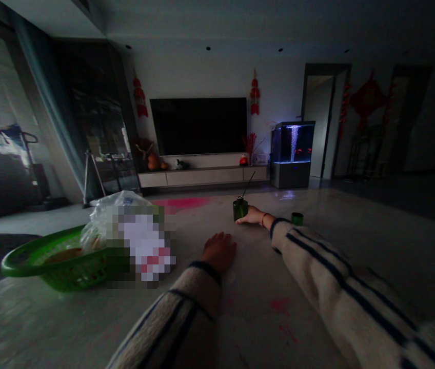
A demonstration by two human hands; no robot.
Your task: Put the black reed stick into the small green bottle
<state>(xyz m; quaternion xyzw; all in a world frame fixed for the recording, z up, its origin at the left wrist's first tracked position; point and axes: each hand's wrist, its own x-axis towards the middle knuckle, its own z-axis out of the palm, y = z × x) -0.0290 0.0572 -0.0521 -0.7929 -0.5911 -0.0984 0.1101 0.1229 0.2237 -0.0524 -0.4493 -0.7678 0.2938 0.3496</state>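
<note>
A small dark green glass bottle (240, 210) stands upright on the table, with one thin dark stick (249, 184) leaning out of its neck. My right hand (254, 215) is wrapped around the bottle's lower right side. Closer to me and to the left, my left hand (220, 250) lies palm down on the tabletop, fingers stretched forward, holding nothing. Just past my right wrist sits a small green cylindrical object (297, 219), partly behind the sleeve; its kind is unclear.
A green plastic basket (75, 271) holding a clear plastic bag (115, 210) stands on the left, beside a blurred-out package (146, 241). Reddish marks show on the tabletop (256, 287). Beyond are a television (200, 125), a low cabinet (202, 177) and a lit fish tank (293, 143).
</note>
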